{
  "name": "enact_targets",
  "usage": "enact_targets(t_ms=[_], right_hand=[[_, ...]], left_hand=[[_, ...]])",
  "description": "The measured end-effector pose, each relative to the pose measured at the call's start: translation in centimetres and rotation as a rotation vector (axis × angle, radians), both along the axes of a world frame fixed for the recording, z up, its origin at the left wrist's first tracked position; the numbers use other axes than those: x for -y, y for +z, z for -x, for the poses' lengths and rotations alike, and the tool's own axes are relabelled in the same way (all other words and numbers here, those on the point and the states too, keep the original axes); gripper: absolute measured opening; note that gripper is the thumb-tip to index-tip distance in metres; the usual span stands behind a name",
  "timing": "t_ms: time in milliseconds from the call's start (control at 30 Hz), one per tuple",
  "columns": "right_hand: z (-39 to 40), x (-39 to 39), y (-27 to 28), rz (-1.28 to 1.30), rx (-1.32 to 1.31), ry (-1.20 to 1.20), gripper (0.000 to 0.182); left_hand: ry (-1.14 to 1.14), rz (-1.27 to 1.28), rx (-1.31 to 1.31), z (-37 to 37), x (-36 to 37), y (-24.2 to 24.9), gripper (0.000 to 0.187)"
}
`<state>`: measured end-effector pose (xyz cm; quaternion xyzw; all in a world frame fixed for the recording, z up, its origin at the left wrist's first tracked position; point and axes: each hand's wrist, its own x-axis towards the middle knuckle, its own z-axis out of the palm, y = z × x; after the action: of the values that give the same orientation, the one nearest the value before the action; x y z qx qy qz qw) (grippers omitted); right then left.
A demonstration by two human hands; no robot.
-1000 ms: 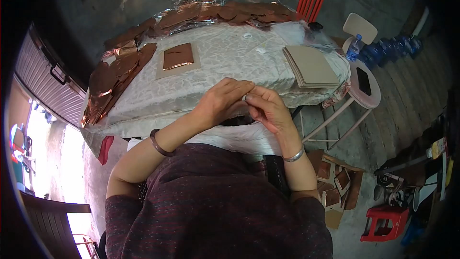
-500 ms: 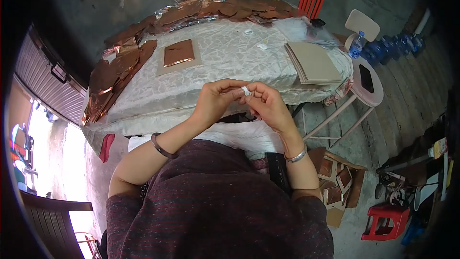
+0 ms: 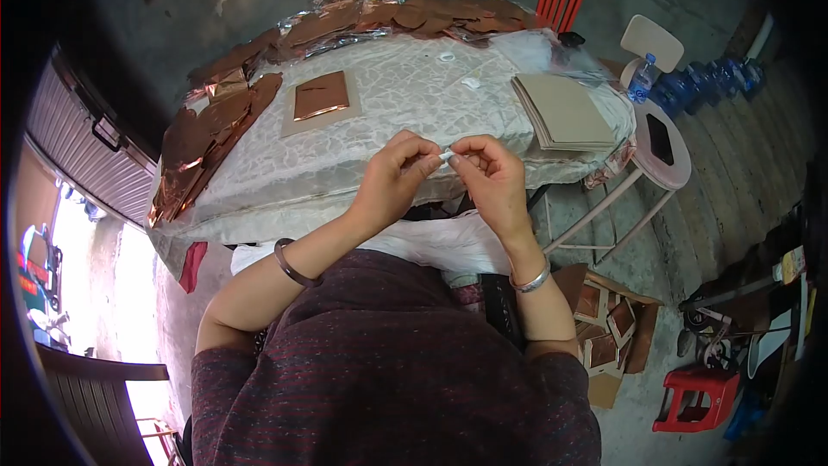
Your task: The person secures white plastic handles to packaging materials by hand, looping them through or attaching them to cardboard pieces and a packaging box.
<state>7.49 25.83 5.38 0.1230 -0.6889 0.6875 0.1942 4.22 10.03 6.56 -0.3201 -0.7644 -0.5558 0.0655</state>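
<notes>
A small white piece, soft-looking like a bit of tape or tissue, spans the fingertips of both hands in front of the table's near edge. My left hand pinches one end of it between thumb and forefinger. The other end sits in the pinch of my right hand. Beyond them, on the pale patterned tablecloth, a shiny copper-coloured foil square with a dark slit lies on a beige board. A white ring and a crumpled white scrap lie farther back.
Copper foil sheets are heaped along the table's left and far edges. Grey-beige boards are stacked at right. Beside the table, a stool carries a phone and a water bottle. A red stool stands lower right.
My hands have drawn slightly apart, the right one moving outward. The white piece, bunched at the fingertips before, now lies more level between them.
</notes>
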Motion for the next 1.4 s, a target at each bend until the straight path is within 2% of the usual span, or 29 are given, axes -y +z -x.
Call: enact_targets(t_ms=[33, 67, 133, 267, 333, 367, 433, 467, 533, 600, 633, 700, 733, 800, 833, 867, 933, 1000, 1067, 1133, 1200, 1233, 1300, 1333, 1400], right_hand=[[0.1, 0.0, -0.2, -0.105, -0.064, -0.050, 0.013], [0.0, 0.1, 0.1, -0.104, -0.064, -0.049, 0.013], [-0.5, 0.4, 1.2, -0.397, -0.372, -0.169, 0.012], [-0.6, 0.3, 0.9, -0.429, -0.325, -0.128, 0.014], [-0.2, 0.0, 0.5, -0.521, -0.371, -0.109, 0.012], [-0.1, -0.3, 0.5, -0.521, -0.366, -0.112, 0.012], [0.0, -1.4, 0.6, -0.316, -0.074, -0.115, 0.011], [0.0, -2.1, 0.9, -0.316, -0.066, -0.117, 0.011], [0.0, -3.7, 1.7, 0.036, 0.022, -0.144, 0.013], [-0.1, -5.1, 1.7, 0.059, -0.004, -0.193, 0.014], [0.0, -5.7, 1.8, 0.084, -0.032, -0.239, 0.015], [0.0, -6.5, 1.7, 0.104, -0.034, -0.264, 0.015], [0.0, -6.8, 1.5, 0.129, -0.036, -0.283, 0.015], [0.0, -7.2, 0.9, 0.126, -0.024, -0.299, 0.015], [0.1, -7.4, 0.6, 0.124, -0.011, -0.308, 0.016], [0.2, -7.7, 0.2, 0.127, -0.006, -0.311, 0.016], [0.4, -8.1, -0.7, 0.124, 0.042, -0.329, 0.016], [0.9, -8.4, -1.5, 0.138, 0.072, -0.332, 0.015], [1.1, -8.6, -2.1, 0.143, 0.103, -0.341, 0.015], [1.3, -8.4, -2.4, 0.155, 0.122, -0.310, 0.015], [1.4, -8.4, -2.9, 0.166, 0.157, -0.293, 0.014], [1.5, -8.4, -3.6, 0.030, 0.250, -0.237, 0.014], [1.9, -8.0, -5.2, -0.230, 0.365, -0.161, 0.011], [2.2, -7.8, -6.3, -0.227, 0.373, -0.154, 0.011], [2.5, -7.2, -7.9, -0.800, 0.208, -0.094, 0.011]], left_hand=[[-0.064, 0.036, 0.070, 0.2, 0.2, -0.2, 0.010], [-0.063, 0.037, 0.070, 0.3, 0.4, -0.2, 0.010], [-0.503, -0.523, 1.047, 0.4, 0.7, -0.4, 0.013], [-0.543, -0.406, 1.206, 0.1, 1.5, 1.1, 0.012], [-0.348, -0.356, 1.164, 0.6, 1.7, 1.1, 0.012], [-0.349, -0.354, 1.169, 1.2, 1.6, 0.9, 0.012], [-0.156, -0.172, 0.909, 3.6, 1.0, 0.3, 0.011], [-0.158, -0.171, 0.916, 5.0, 0.6, 0.1, 0.011], [-0.074, -0.128, 0.783, 8.6, -0.3, 0.3, 0.011], [-0.047, -0.089, 0.753, 12.3, -2.0, 0.6, 0.014], [-0.055, -0.091, 0.752, 13.9, -3.4, 1.1, 0.014], [-0.053, -0.304, 0.598, 16.6, -6.4, 1.4, 0.025], [-0.059, -0.304, 0.601, 17.7, -7.6, 1.1, 0.025], [0.225, -0.028, 0.305, 19.8, -9.5, -0.6, 0.038], [0.197, 0.117, 0.181, 20.7, -9.5, -1.5, 0.038], [0.193, 0.122, 0.185, 20.3, -9.8, -1.6, 0.038], [0.110, 0.452, 0.114, 18.7, -10.0, -2.3, 0.030], [0.084, 0.491, 0.088, 19.1, -10.7, -4.1, 0.024], [-0.066, 0.565, -0.270, 20.7, -11.7, -5.0, 0.023], [-0.030, 0.532, -0.333, 23.7, -13.1, -7.1, 0.022], [0.056, 0.286, -0.659, 24.7, -13.4, -7.3, 0.026], [0.059, 0.289, -0.652, 25.0, -13.4, -7.5, 0.026], [0.108, 0.145, -0.588, 22.6, -12.9, -4.9, 0.027], [0.111, 0.151, -0.580, 21.4, -12.7, -4.0, 0.027], [0.048, 0.101, -0.325, 18.3, -11.5, -2.5, 0.024]])
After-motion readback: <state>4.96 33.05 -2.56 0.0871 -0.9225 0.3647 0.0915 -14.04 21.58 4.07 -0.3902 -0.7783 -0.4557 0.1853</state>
